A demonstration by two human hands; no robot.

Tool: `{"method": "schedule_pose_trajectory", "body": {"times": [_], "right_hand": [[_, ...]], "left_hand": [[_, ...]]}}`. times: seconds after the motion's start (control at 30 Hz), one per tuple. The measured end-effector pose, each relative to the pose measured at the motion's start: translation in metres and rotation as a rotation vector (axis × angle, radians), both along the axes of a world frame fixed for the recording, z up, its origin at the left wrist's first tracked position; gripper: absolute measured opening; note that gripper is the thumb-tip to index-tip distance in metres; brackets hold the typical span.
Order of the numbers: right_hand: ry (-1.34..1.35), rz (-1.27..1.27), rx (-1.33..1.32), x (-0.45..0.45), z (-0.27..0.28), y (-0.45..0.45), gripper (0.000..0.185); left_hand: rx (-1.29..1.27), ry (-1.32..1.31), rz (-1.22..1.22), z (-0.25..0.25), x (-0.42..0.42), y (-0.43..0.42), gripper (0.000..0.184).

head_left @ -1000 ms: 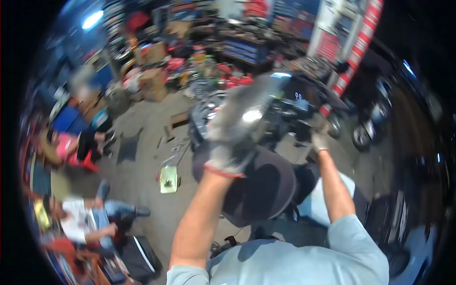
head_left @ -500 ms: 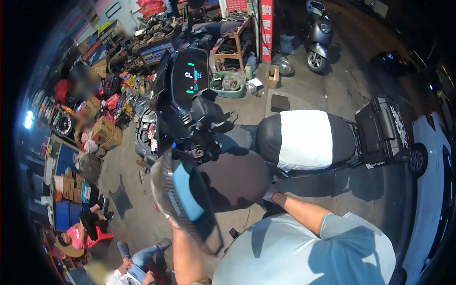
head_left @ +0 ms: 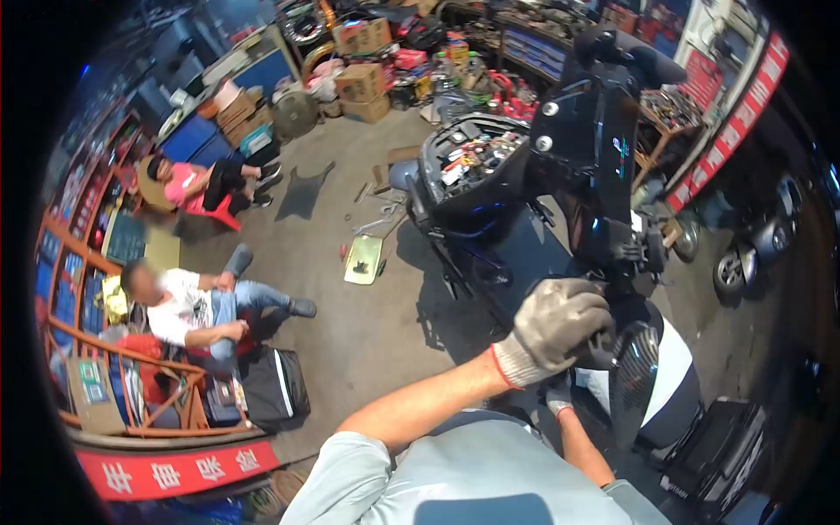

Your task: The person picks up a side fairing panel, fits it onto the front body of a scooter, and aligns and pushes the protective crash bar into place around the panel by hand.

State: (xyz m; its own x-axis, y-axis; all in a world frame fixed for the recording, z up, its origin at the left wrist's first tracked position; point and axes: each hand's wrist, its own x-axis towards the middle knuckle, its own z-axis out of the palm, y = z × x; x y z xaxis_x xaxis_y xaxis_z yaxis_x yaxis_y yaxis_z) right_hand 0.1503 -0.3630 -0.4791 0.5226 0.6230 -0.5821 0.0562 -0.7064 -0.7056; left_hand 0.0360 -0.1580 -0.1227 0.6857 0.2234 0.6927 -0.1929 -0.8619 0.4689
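workshop floor [head_left: 359, 337], "年审保险" banner [head_left: 188, 470], left hand [head_left: 560, 324] near scooter [head_left: 569, 166]

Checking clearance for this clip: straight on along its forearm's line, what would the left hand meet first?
Probably the handlebar, up and to the right of the left hand; depth is unclear, so it might pass above.

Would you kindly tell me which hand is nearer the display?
Left: the left hand is below the display in view; the right hand is lower and farther from it.
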Motion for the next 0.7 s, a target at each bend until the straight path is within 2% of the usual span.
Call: {"method": "schedule_pose_trajectory", "body": {"times": [0.1, 0.17, 0.2, 0.43, 0.57, 0.6, 0.63, 0.67, 0.7], "right_hand": [[0.004, -0.045, -0.013, 0.003, -0.002, -0.004, 0.03], [-0.562, 0.145, 0.334, 0.01, -0.04, -0.011, 0.021], [-0.562, 0.165, 0.334, 0.01, -0.046, -0.011, 0.021], [-0.155, 0.097, -0.001, 0.007, -0.072, -0.003, 0.017], [0.066, 0.019, -0.222, 0.003, -0.075, 0.008, 0.015], [0.117, -0.011, -0.279, 0.001, -0.077, 0.011, 0.015], [0.166, -0.043, -0.337, -0.001, -0.079, 0.013, 0.015], [0.213, -0.075, -0.396, -0.003, -0.081, 0.016, 0.014], [0.262, -0.109, -0.454, -0.005, -0.086, 0.018, 0.014]], "left_hand": [[0.002, -0.011, 0.001, -0.015, 0.012, -0.006, 0.027], [0.001, -0.004, -0.013, -0.018, 0.016, -0.009, 0.025], [-0.012, -0.015, -0.009, -0.02, 0.017, -0.011, 0.024], [-0.115, -0.09, -0.166, -0.035, 0.012, -0.004, 0.031], [-0.22, 0.089, -0.124, -0.067, -0.048, 0.032, 0.025], [-0.256, 0.266, -0.129, -0.078, -0.066, 0.051, 0.022], [-0.265, 0.206, -0.026, -0.106, -0.091, 0.065, 0.02], [-0.363, 0.397, 0.044, -0.128, -0.114, 0.085, 0.02], [-0.444, 0.478, 0.106, -0.151, -0.145, 0.103, 0.02]]}}
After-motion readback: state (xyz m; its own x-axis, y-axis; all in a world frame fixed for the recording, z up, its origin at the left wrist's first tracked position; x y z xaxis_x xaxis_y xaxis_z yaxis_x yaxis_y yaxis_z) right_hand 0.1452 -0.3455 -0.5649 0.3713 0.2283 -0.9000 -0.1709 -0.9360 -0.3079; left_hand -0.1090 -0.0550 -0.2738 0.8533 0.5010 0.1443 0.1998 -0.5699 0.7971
